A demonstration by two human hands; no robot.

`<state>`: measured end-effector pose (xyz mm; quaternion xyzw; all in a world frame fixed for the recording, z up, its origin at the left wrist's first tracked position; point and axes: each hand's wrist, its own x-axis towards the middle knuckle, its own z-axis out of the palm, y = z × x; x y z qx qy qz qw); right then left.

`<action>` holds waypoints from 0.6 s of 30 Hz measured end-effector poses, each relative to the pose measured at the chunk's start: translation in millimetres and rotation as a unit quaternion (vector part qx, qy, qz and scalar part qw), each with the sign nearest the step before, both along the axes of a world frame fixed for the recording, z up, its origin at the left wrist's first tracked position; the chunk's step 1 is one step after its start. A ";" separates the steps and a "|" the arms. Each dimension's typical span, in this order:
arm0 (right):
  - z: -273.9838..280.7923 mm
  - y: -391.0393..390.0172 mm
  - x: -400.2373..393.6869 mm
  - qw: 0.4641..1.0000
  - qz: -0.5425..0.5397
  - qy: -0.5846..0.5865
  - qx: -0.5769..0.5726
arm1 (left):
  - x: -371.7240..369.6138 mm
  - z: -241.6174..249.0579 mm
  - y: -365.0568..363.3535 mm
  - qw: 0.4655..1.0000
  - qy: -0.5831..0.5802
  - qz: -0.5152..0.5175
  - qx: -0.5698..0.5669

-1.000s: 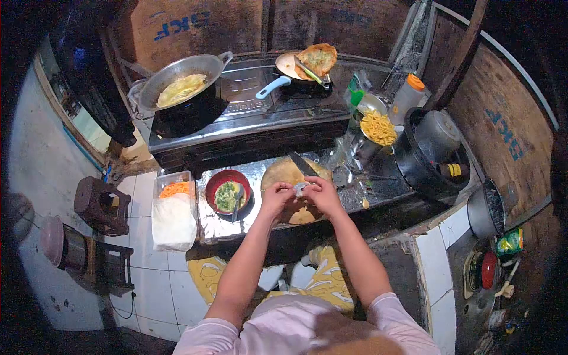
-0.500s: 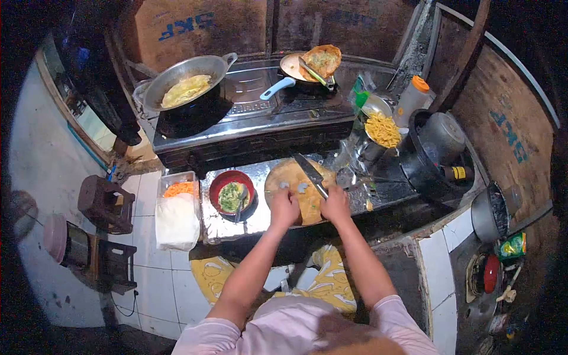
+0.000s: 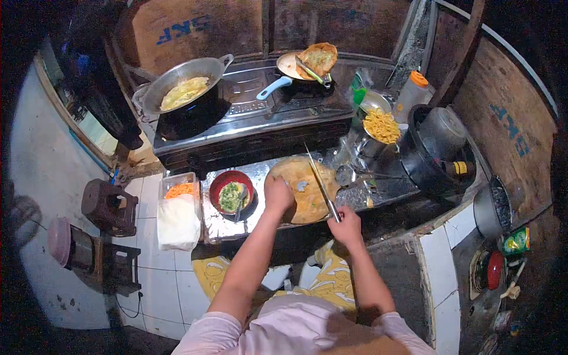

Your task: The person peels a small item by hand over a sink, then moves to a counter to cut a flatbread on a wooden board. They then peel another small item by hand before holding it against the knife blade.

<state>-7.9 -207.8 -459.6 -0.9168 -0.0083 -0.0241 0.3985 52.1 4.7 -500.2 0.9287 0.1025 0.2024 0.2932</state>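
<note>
My right hand [image 3: 345,226] is wrapped round the handle of a knife [image 3: 322,188], whose blade points up and away over the right part of the round wooden board [image 3: 307,208]. On the board's left edge rests my left hand [image 3: 278,194], its fingers curled and largely hidden; whether it holds anything I cannot make out. A small pale grey piece [image 3: 302,186] lies on the board between the hand and the blade. Left of the board stands a red bowl [image 3: 214,190] with a chopped green mixture and a spoon in it.
A wok [image 3: 155,94] and a blue-handled pan [image 3: 284,64] with tongs sit on the stove [image 3: 248,125]. To the right are a pot of yellow strips [image 3: 381,127], an orange-capped bottle [image 3: 411,97] and a black tub [image 3: 414,157]. A plastic container [image 3: 178,222] stands at the left.
The knife has swung more upright and its handle has moved right and nearer to me with my right hand. My left hand has shifted slightly left, away from the pale piece.
</note>
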 end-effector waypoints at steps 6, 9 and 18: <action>-20.7 -30.0 -24.5 0.989 0.015 0.015 0.148 | -0.3 -6.8 -2.1 0.999 -0.013 -0.005 0.052; -2.6 -28.1 -36.2 0.951 0.033 0.128 0.278 | -19.1 9.2 -2.1 0.996 -0.053 -0.068 -0.027; 44.0 2.2 -84.3 0.906 0.105 0.130 0.390 | -96.0 44.4 -9.9 0.506 -0.050 -0.243 -0.826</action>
